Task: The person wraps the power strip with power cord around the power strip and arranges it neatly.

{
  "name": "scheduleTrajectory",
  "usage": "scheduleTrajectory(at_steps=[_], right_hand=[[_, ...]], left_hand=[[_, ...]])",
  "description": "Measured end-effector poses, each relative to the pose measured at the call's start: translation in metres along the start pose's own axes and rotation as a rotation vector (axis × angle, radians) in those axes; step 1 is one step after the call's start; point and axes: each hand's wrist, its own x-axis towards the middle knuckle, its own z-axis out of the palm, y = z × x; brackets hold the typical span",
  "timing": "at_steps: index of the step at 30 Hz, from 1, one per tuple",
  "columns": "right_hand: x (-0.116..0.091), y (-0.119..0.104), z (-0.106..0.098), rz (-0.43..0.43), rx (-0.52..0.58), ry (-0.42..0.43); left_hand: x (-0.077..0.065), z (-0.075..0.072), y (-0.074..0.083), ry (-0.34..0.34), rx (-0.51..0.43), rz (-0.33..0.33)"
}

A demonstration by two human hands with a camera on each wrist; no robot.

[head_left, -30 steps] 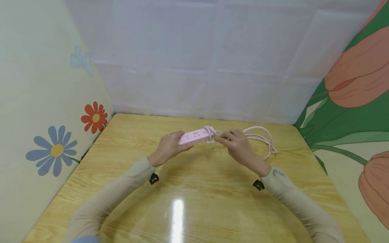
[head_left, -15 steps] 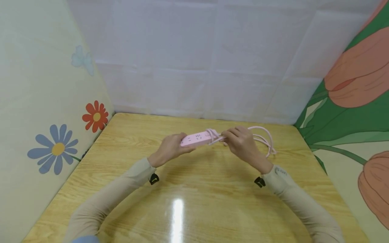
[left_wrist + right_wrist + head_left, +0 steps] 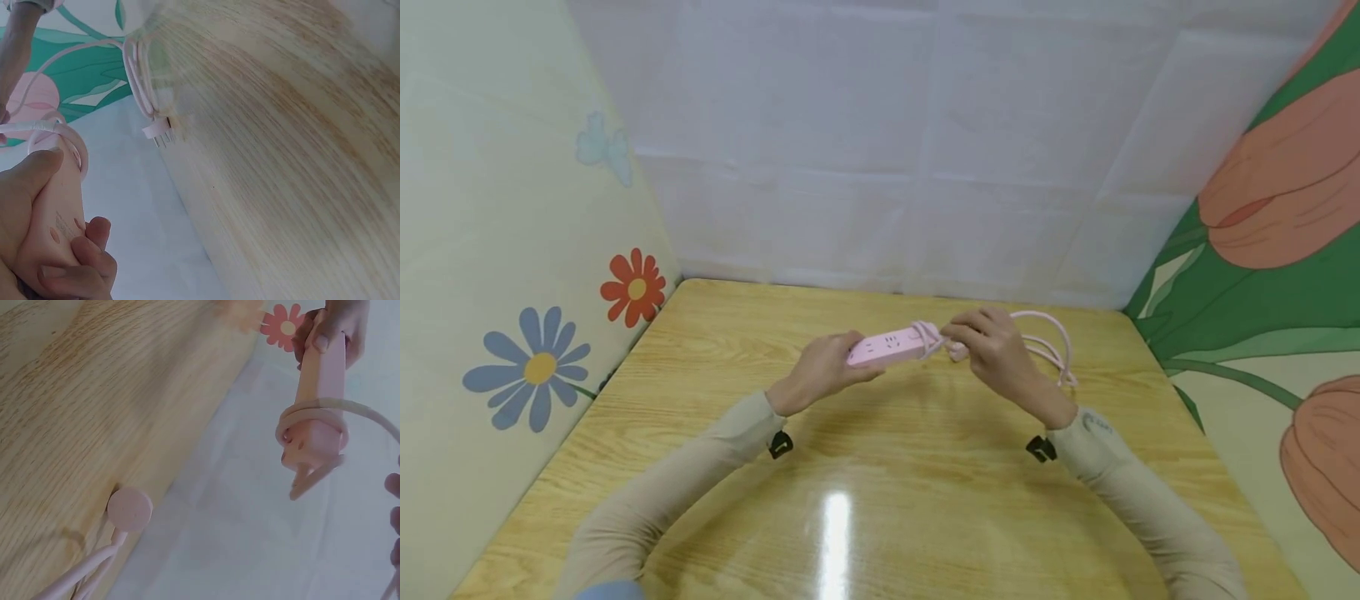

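Wood-grain tbl [image 3: 940,475] (w/ glare [image 3: 835,542]), pale bk wall [image 3: 880,150], floral side walls [image 3: 497,225].

A wood table [image 3: 940,483] is under the left hand [image 3: 823,367] and right hand [image 3: 997,354]; a white sheet [image 3: 820,125] is past them. Left of the left hand, a wall [image 3: 490,208] has a red flower [image 3: 637,289] and a blue flower [image 3: 540,368]. Right of the right hand are big drawn tulips [image 3: 1292,175].

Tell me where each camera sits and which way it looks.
Head: worn there, facing forward and down at the table; left hand, right hand, sleeves show.
Left wrist: worn there, facing the power strip; left hand, right forearm show.
Right wrist: worn there, facing the power strip; left hand, right fingers show.
Both wrist views share the plug.
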Motion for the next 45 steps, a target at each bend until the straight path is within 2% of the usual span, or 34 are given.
scheduleTrajectory(at_steps=[3, 6, 14, 18, 22, 32, 37, 41, 45], right_hand=[[0.0, 0.002, 0.001, 0.011, -0.022, 0.061], [0.001, 0.005, 0.0, 0.038, -0.019, 0.087], [0.004, 0.008, -0.003, 0.077, 0.027, 0.107], [0.006, 0.008, -0.004, 0.084, 0.052, 0.066], [0.01, 0.007, -0.005, 0.071, 0.075, 0.028], [0.015, 0.012, -0.001, 0.105, 0.047, 0.083], [0.01, 0.019, 0.001, 0.18, 0.043, 0.079], [0.007, 0.023, 0.001, 0.252, 0.072, 0.084], [0.007, 0.025, 0.002, 0.267, 0.099, 0.069]], left_hand=[[0.0, 0.001, 0.002, -0.018, -0.005, 0.013], [0.0, 0.002, 0.003, -0.029, -0.013, 0.026], [-0.002, 0.006, -0.001, -0.031, 0.015, 0.037], [-0.002, 0.007, -0.002, -0.025, 0.025, 0.057], [-0.002, 0.007, -0.002, -0.011, 0.052, 0.106], [-0.004, 0.008, 0.007, -0.008, 0.122, 0.195], [-0.005, 0.009, 0.011, 0.005, 0.135, 0.263], [-0.006, 0.01, 0.01, 0.047, 0.133, 0.297], [-0.008, 0.012, 0.008, 0.077, 0.13, 0.325]])
